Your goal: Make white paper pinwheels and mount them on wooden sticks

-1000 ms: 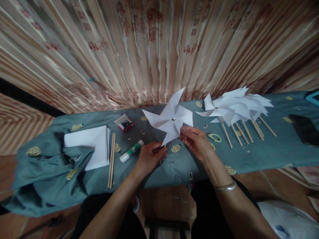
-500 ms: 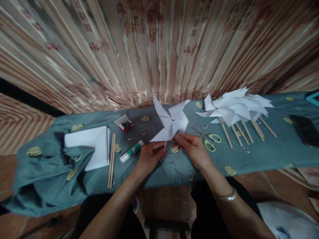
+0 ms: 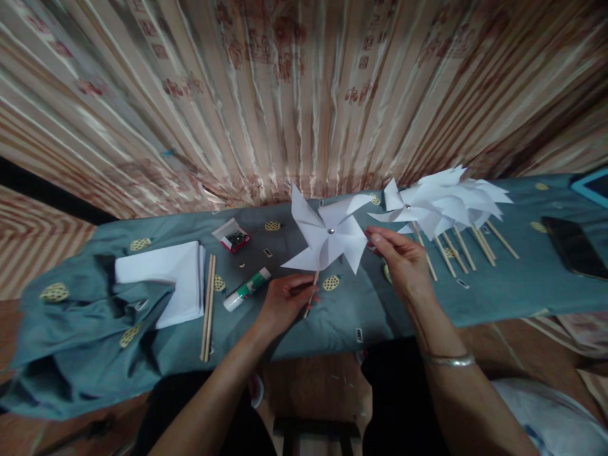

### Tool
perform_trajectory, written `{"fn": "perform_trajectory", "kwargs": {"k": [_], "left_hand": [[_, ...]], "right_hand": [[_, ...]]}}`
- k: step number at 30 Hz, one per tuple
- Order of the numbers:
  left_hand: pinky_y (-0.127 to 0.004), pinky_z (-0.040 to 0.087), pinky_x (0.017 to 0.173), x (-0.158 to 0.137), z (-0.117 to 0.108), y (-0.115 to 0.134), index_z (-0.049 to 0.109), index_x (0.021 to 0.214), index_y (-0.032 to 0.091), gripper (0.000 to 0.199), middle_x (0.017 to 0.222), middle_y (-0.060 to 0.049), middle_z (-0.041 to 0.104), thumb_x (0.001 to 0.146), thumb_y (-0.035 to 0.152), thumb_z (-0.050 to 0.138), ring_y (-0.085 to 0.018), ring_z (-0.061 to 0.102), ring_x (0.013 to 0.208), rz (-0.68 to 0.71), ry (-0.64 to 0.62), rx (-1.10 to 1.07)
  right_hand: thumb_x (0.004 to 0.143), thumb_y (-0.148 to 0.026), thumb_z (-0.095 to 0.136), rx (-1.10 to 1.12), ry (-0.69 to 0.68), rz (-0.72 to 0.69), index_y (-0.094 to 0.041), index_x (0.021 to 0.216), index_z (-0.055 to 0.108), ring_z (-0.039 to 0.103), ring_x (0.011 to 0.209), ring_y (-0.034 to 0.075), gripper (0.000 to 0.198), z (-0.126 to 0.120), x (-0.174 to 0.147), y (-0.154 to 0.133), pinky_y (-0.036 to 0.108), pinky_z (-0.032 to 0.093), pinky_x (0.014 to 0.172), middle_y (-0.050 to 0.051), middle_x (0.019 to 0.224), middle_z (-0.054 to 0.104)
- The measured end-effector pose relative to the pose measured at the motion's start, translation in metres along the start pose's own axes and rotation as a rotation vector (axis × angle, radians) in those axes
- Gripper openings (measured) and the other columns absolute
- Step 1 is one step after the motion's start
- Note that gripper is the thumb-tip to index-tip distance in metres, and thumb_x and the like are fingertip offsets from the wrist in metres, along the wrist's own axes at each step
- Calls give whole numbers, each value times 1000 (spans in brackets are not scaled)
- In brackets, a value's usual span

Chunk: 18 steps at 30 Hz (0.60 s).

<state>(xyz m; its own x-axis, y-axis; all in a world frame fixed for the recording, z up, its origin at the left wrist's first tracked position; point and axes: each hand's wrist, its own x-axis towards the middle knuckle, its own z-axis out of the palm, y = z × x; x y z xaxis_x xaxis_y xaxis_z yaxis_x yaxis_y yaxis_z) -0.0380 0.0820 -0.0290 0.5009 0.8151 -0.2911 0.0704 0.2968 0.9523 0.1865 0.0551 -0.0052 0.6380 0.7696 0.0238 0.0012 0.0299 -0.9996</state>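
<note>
Pinching the stick, left hand angles inward

A cloth-covered table bears paper, sticks, tube, pinwheels.

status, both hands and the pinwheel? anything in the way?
Left hand gripping stick. Right hand at a blade's edge, contact unclear. Pinwheel raised, face unobstructed. Glue stick beside left hand.

The held pinwheel is white, the cloth teal with yellow pineapple print.
</note>
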Motion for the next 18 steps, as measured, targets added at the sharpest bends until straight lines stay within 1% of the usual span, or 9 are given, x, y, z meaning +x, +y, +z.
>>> {"fn": "perform_trajectory", "kwargs": {"k": [2, 5, 7, 10, 15, 18], "left_hand": [[-25, 51, 53, 0, 0, -1, 76, 95, 11, 34, 76, -7, 73, 71, 35, 73, -17, 67, 63, 0, -5, -6], [-25, 50, 54, 1, -2, -4, 76, 97, 11, 35, 73, -6, 73, 71, 35, 73, -18, 68, 64, -5, 9, 0], [-25, 50, 54, 1, -2, -4, 76, 98, 11, 35, 73, -7, 73, 72, 35, 71, -18, 68, 65, -6, 17, 17], [-26, 50, 55, 1, -3, -3, 76, 99, 11, 36, 76, -8, 74, 73, 36, 70, -18, 68, 66, 1, 25, 35], [-26, 50, 57, 1, -4, -3, 76, 97, 12, 35, 80, -8, 74, 73, 37, 71, -19, 69, 69, 19, 33, 48], [-26, 49, 58, 1, -5, -6, 76, 97, 12, 35, 78, -8, 74, 74, 37, 70, -19, 68, 69, 46, 43, 87]], "right_hand": [[59, -44, 86, 1, -33, 36, -26, 81, 80, 59, 61, 13, 29, 3, -1, 3, 28, 48, 58, 1, 77, 77], [56, -45, 87, 71, -66, 103, -26, 75, 79, 53, 54, 11, 28, 8, -5, 4, 26, 44, 53, -1, 66, 72], [58, -48, 86, 112, -85, 124, -25, 72, 79, 51, 53, 10, 28, 10, -7, 3, 25, 43, 52, -2, 60, 68], [61, -53, 84, 149, -115, 130, -25, 70, 78, 52, 55, 10, 30, 11, -10, -1, 24, 43, 51, -2, 58, 65], [50, -50, 90, 150, -120, 180, -25, 70, 79, 53, 52, 9, 34, 13, -13, -6, 22, 43, 51, -2, 55, 66], [50, -48, 90, 158, -140, 217, -24, 69, 78, 54, 51, 10, 33, 15, -16, -6, 23, 43, 50, -2, 54, 66]]}}
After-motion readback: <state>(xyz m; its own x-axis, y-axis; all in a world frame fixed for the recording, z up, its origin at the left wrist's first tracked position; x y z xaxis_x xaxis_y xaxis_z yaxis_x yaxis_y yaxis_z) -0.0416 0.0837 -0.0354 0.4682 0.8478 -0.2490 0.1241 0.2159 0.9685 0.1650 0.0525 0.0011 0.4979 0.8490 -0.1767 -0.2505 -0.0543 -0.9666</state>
